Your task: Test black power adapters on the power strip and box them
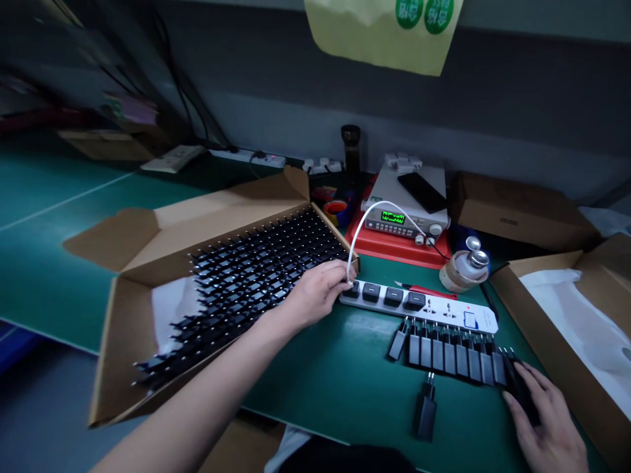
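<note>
At the left end of a white power strip (434, 309), my left hand (319, 290) pinches the plug end of a white cable (353, 244) against a black adapter. Several black plug adapters (393, 297) sit in the strip's sockets. In front of it, more black chargers (449, 358) lie side by side in a row, prongs pointing at the strip. My right hand (547, 414) is closed around black chargers (523, 387) at the row's right end; how many is hard to see. One loose charger (426, 414) lies nearer to me.
An open cardboard box (106, 355) full of black chargers stands left; another box (532, 279) with white lining is at right. Behind the strip are a test instrument (409, 197) on a red tray (394, 248), a pump bottle (463, 270) and a red-handled knife (428, 290).
</note>
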`<state>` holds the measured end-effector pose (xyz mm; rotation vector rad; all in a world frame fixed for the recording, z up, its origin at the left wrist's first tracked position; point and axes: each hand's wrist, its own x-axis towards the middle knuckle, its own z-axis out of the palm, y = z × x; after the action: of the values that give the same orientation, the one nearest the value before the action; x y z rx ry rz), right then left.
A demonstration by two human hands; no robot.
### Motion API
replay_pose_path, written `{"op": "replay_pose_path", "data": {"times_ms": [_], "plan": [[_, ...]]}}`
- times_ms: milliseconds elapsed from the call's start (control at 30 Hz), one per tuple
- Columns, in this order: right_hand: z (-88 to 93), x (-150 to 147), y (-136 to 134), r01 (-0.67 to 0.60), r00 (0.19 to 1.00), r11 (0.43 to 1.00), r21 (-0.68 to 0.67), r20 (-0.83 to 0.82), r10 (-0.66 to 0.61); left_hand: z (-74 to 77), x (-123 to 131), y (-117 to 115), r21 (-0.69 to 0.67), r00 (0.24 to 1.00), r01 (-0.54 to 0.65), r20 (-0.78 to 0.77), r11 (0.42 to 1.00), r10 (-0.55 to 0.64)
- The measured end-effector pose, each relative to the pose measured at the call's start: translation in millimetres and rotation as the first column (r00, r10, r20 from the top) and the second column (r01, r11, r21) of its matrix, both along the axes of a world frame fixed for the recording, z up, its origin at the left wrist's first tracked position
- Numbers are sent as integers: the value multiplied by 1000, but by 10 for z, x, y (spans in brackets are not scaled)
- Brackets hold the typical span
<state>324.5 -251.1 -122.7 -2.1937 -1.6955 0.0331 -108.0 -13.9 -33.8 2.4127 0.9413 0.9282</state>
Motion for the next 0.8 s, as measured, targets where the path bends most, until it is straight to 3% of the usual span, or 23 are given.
{"op": "replay_pose_path", "data": {"times_ms": [567, 800], "plan": [[-21, 4, -6, 10, 1000, 1000, 10, 17, -10, 47, 19, 69, -31, 998, -13, -56, 999, 11], [23, -57, 26, -21, 999, 997, 75, 35, 19, 88, 21, 59, -33, 993, -53, -105, 998, 50]]}}
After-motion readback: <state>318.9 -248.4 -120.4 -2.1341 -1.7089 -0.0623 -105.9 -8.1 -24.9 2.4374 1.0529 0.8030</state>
